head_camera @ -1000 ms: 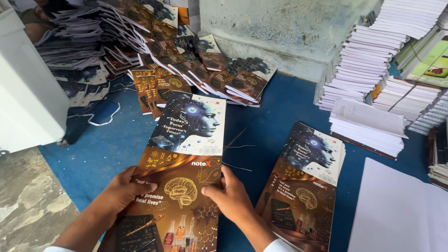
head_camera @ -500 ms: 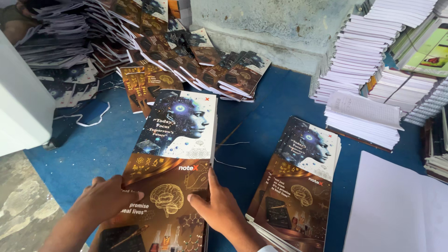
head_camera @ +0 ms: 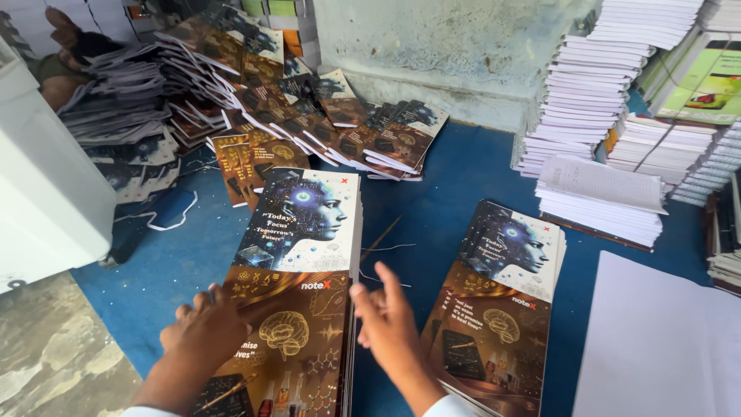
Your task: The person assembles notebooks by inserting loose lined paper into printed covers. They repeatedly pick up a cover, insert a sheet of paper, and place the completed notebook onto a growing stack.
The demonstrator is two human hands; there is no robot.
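A stack of long printed covers [head_camera: 297, 255], showing a glowing head above and a gold brain on brown below, lies on the blue floor mat [head_camera: 432, 224] in front of me. My left hand [head_camera: 207, 332] rests flat on its lower left part. My right hand [head_camera: 388, 324] hovers at the stack's right edge, fingers spread, holding nothing. A second stack of the same covers [head_camera: 502, 301] lies just to the right of my right hand.
A fanned heap of more covers [head_camera: 309, 116] spreads at the back by the wall. White paper blocks [head_camera: 594, 85] are piled at right, a white sheet [head_camera: 664, 340] lies front right, and a white box [head_camera: 38, 193] stands at left. Another person's hand [head_camera: 65, 35] shows top left.
My right hand has lifted off the cover and moved to the stack's right edge with fingers spread. My left hand stays on the lower left of the stack.
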